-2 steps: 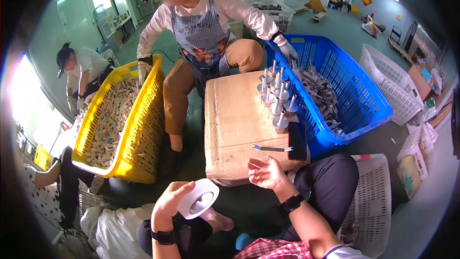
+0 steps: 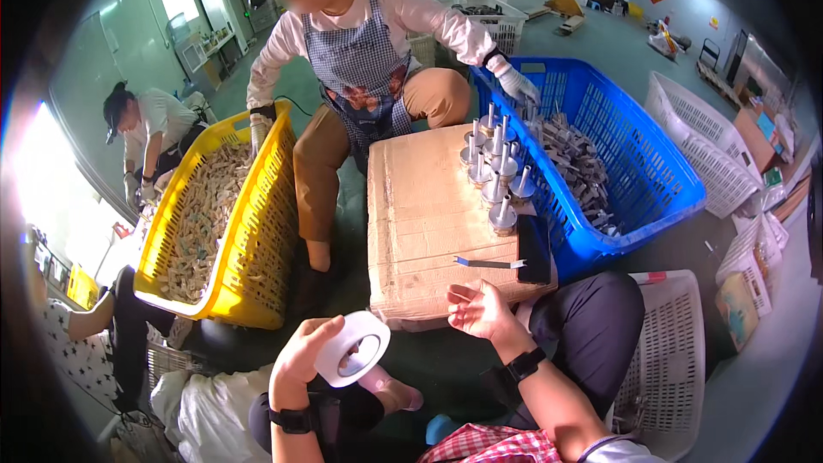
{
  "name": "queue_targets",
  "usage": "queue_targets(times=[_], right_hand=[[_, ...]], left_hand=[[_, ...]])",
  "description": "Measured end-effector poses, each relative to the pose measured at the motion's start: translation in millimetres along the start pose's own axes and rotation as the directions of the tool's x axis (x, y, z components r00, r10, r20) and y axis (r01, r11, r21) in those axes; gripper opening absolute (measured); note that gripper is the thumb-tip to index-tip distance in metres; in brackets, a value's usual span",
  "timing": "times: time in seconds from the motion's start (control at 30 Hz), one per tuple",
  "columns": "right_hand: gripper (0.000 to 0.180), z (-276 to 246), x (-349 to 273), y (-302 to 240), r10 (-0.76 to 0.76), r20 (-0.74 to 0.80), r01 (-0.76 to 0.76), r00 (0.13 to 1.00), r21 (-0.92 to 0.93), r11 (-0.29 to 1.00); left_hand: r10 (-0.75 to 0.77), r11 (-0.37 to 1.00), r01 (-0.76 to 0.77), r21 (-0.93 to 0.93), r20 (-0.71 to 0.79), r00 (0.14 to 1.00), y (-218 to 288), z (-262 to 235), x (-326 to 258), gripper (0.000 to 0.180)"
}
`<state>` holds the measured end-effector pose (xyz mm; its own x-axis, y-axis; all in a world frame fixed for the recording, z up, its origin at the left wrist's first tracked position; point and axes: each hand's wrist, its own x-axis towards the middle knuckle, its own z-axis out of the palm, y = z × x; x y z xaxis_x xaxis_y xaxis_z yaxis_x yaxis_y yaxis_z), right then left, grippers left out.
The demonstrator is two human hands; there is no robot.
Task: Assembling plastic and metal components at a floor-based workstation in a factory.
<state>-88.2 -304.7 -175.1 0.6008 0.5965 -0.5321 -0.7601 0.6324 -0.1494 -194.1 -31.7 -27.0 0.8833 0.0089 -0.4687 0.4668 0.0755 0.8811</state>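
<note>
My left hand (image 2: 302,351) is closed on the rim of a roll of white tape (image 2: 375,326), whose round hole faces up toward me. To its right, my right hand (image 2: 482,313) is held palm up with its fingers loosely bent and apart, and I see nothing in it. It hovers by the near edge of a large cardboard box (image 2: 429,214). On that box, just beyond my right hand, lie a small flat metal tool with a blue part (image 2: 489,263) and a dark phone-like slab (image 2: 533,250). Several metal pieces with round bases and upright stems (image 2: 504,221) stand at its right side.
A blue crate (image 2: 626,244) of metal parts stands right of the box, a yellow crate (image 2: 274,240) of small pieces left. Across from me a co-worker (image 2: 360,51) in gloves reaches into both. A white basket (image 2: 677,360) stands beside my right leg; white sacking (image 2: 219,416) lies lower left.
The tape roll has tipped slightly in my left hand. My right hand's fingers have drawn a little closer together. The co-worker's hand over the blue crate has shifted slightly.
</note>
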Motion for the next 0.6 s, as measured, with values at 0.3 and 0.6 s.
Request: queue_targets(times=[0.3,0.6], right_hand=[[0.015,44,-53,-7,-0.451,0.107,0.462,0.886,-0.135,0.876],[0.023,60,-234,-59,-0.881,0.334,0.940,0.335,-0.187,0.286]], left_hand=[[0.018,0.971,-0.011,-0.239,0.029,0.999,38,8,31,0.041],[0.096,0.948,-0.078,-0.310,0.041,0.995,66,11,88,0.041]])
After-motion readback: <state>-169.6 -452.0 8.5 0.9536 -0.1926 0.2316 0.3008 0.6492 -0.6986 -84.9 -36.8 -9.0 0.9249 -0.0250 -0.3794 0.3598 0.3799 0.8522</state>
